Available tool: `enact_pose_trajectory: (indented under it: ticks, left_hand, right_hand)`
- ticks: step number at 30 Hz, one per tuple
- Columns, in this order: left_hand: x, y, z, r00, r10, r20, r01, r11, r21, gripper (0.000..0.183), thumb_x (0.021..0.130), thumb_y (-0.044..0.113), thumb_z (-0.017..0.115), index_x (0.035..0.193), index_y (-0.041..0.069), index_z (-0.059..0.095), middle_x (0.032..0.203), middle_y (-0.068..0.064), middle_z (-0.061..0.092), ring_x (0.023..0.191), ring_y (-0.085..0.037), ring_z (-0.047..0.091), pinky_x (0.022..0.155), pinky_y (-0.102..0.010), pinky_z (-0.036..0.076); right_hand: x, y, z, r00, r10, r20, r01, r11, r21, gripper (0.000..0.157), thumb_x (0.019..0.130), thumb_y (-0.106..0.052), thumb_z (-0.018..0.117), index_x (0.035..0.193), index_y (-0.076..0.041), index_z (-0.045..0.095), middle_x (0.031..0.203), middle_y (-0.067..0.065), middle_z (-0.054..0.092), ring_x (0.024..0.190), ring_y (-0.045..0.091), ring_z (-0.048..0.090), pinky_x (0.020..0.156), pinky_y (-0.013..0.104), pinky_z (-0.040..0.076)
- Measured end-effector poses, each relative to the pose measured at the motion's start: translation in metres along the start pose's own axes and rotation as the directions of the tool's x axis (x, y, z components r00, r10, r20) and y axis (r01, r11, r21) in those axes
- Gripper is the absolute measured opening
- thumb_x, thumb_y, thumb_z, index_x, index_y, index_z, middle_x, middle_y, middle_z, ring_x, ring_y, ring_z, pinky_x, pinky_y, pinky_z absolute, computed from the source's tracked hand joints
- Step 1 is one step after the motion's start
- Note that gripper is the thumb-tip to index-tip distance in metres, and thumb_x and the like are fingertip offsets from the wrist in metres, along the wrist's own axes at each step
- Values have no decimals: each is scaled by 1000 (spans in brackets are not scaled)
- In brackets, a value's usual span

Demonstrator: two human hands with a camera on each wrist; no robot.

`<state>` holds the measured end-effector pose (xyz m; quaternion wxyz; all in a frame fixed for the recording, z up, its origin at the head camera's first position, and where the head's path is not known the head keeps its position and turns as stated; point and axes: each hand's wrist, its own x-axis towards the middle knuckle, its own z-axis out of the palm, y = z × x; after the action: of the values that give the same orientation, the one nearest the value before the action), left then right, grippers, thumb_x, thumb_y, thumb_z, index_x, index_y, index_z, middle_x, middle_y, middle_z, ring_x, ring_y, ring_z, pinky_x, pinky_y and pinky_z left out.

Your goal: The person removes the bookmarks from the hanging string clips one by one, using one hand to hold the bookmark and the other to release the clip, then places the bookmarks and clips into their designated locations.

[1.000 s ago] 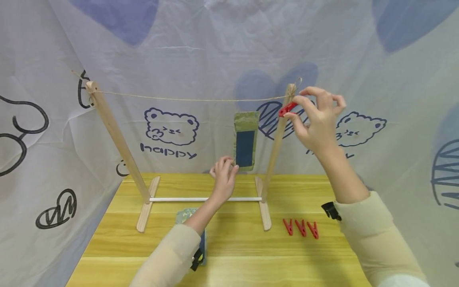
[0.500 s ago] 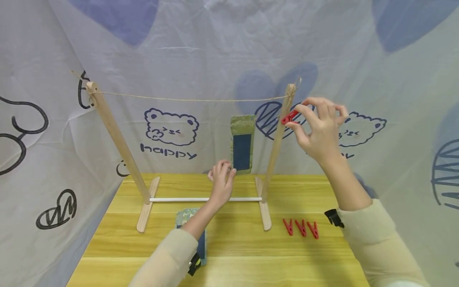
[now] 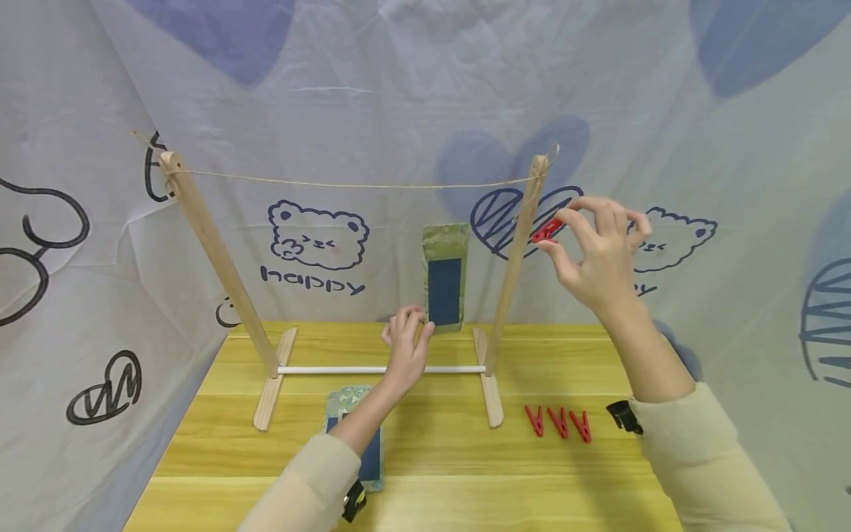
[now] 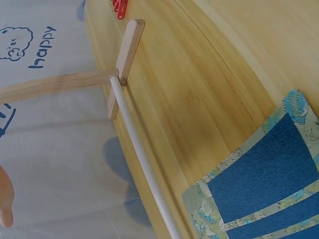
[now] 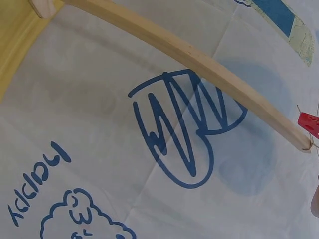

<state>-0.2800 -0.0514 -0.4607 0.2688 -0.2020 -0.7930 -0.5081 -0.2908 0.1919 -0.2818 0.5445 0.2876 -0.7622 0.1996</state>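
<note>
My left hand pinches the lower left corner of a flat blue piece with a green patterned border. The piece stands upright in the air, its top edge below the string. Only a bit of a finger shows in the left wrist view. Near the right post of the wooden rack, my right hand pinches a red clothespin between thumb and index finger. That clothespin is partly cut off in the right wrist view.
More blue bordered pieces lie on the wooden table, partly under my left forearm. Three red clothespins lie at the right. A white rod joins the rack's feet. A printed cloth hangs behind.
My left hand and the bordered piece have sunk and shifted slightly left. My right hand has moved down and a little right with the clothespin.
</note>
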Motion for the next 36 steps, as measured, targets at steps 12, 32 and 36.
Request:
enact_pose_trajectory:
  ticks: [12, 32, 36]
  left_hand:
    - [-9, -1, -4, 1000, -21, 18, 21, 999, -28, 21, 97, 19, 44, 93, -1, 51, 114, -18, 44, 103, -33, 37, 91, -56, 9]
    - [-29, -8, -11, 1000, 1, -6, -1, 1000, -23, 16, 94, 14, 48, 89, -1, 51, 112, -18, 46, 105, -35, 37, 90, -56, 10]
    - [-34, -10, -13, 1000, -4, -4, 4, 1000, -26, 15, 93, 13, 48, 88, 0, 51, 112, -19, 46, 105, -35, 37, 91, -57, 9]
  right_hand:
    - [-16, 5, -6, 997, 58, 55, -58, 998, -11, 49, 85, -50, 56, 93, -2, 61, 105, 17, 51, 101, 37, 41, 93, 55, 5]
    - [-54, 19, -12, 989, 114, 95, -109, 993, -54, 55, 85, -53, 53, 92, 1, 60, 105, 20, 51, 100, 40, 42, 89, 58, 8]
    - [-62, 21, -13, 986, 131, 105, -126, 991, -55, 55, 86, -52, 53, 93, 1, 60, 106, 22, 52, 99, 41, 41, 91, 58, 7]
